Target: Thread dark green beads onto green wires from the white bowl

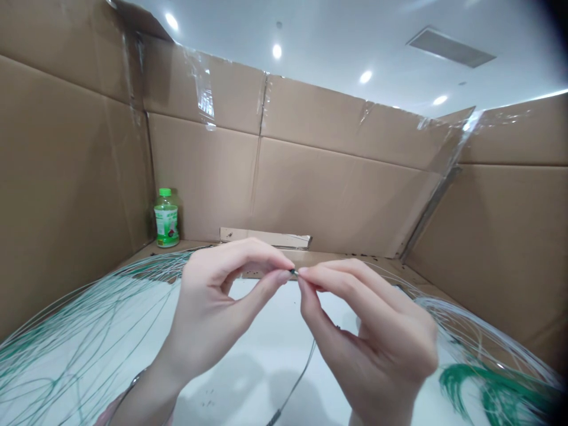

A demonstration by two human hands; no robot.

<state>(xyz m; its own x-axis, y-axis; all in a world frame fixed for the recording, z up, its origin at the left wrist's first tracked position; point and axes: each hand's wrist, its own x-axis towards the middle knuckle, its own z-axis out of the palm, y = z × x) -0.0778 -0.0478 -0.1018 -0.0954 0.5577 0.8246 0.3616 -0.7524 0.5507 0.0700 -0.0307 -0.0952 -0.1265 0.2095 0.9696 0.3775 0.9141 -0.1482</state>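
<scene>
In the head view, my left hand [226, 302] and my right hand [373, 325] meet fingertip to fingertip in front of me. A tiny dark piece [293, 271] with a lighter tip sits between them, too small to name. My left thumb and forefinger pinch its dark end. The thumb and forefinger of my right hand close at its lighter end and partly hide it. From beside my right hand a thin grey cable [298, 381] runs down to a dark, thicker end piece [274, 418] near the bottom edge. Whether this cable joins the tiny piece is hidden.
Green and white wires [89, 331] spread over the white tabletop [235, 367] at left. White strands [470, 319] and a green bundle [506, 390] lie at right. A green-capped bottle [167, 219] stands in the back left corner. Cardboard walls [337, 183] surround the work surface.
</scene>
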